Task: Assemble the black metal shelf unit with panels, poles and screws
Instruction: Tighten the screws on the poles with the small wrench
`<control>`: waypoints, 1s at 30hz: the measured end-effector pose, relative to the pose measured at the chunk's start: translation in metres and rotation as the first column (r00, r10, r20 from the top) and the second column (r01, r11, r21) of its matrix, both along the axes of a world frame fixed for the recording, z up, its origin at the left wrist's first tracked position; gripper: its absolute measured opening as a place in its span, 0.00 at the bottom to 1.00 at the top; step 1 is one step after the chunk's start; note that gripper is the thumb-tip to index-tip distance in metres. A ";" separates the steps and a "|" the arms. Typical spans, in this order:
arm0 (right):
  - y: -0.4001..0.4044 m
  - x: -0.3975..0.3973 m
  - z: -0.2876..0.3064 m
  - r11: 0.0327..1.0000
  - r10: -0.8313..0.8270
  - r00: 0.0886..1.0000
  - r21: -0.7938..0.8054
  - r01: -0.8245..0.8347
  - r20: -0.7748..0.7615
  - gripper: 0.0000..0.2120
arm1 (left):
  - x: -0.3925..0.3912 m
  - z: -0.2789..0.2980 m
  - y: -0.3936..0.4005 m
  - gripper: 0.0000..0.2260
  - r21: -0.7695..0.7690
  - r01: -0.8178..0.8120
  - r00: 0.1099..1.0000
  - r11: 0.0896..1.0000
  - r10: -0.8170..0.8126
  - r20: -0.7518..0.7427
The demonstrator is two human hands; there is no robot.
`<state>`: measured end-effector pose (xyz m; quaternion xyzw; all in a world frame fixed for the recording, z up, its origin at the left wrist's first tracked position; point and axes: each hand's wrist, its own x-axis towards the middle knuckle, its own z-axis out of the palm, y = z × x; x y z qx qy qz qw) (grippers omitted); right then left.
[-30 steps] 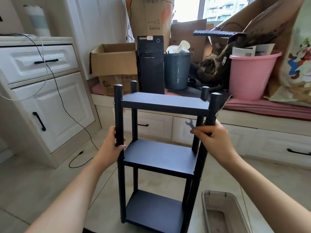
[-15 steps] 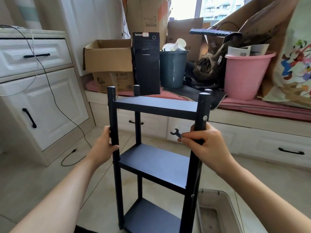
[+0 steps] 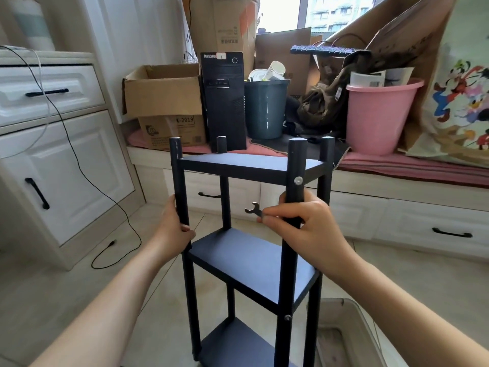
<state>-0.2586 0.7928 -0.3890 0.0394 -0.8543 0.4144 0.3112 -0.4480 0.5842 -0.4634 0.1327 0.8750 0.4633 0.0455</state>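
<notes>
The black metal shelf unit (image 3: 246, 165) stands upright on the tiled floor with three panels between its poles. My left hand (image 3: 173, 229) grips the front left pole (image 3: 176, 176) just above the middle panel (image 3: 254, 258). My right hand (image 3: 301, 226) wraps the front right pole (image 3: 295, 165) and also pinches a small black wrench (image 3: 253, 209) that sticks out to the left. A silver screw (image 3: 298, 180) shows on that pole at the top panel, and another screw (image 3: 287, 317) lower down.
A clear plastic bin (image 3: 341, 332) lies on the floor at the shelf's right foot. Behind stands a window bench (image 3: 397, 181) loaded with a cardboard box (image 3: 164, 88), a computer tower (image 3: 225, 102), a grey bucket (image 3: 266, 107) and a pink bucket (image 3: 378, 115). White cabinets (image 3: 60, 154) and a trailing cable (image 3: 113, 197) are to the left.
The shelf has turned a little in my hands, so the right front pole now faces me with its screws showing. Both hands have kept their grip on the poles.
</notes>
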 end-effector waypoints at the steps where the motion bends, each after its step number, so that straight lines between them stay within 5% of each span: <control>1: -0.002 -0.001 0.002 0.999 0.024 0.999 -0.027 -0.024 0.024 0.03 | 0.005 0.006 0.004 0.45 -0.031 0.014 1.000 0.999 -0.013 0.025; 5: -0.010 -0.005 0.008 0.986 0.122 0.991 -0.121 -0.114 0.062 0.04 | 0.040 0.026 0.012 0.41 -0.281 0.212 0.977 0.936 -0.196 0.083; 11: -0.016 -0.012 0.015 0.973 0.169 0.983 -0.172 -0.155 0.068 0.04 | 0.108 0.046 0.034 0.27 0.035 0.600 0.756 0.799 -0.582 0.300; 19: -0.024 -0.023 0.014 0.982 0.160 0.981 -0.115 -0.148 0.105 0.04 | 0.121 0.037 0.054 0.14 -0.008 0.507 0.858 0.862 -0.504 0.104; 23: -0.025 -0.023 0.014 0.974 0.192 0.973 -0.147 -0.173 0.127 0.09 | 0.121 0.035 0.053 0.13 0.114 0.519 0.836 0.847 -0.531 0.137; 30: -0.016 -0.018 0.021 0.968 0.220 0.973 -0.133 -0.211 0.062 0.10 | 0.117 0.040 0.042 0.13 0.097 0.543 0.822 0.834 -0.551 0.142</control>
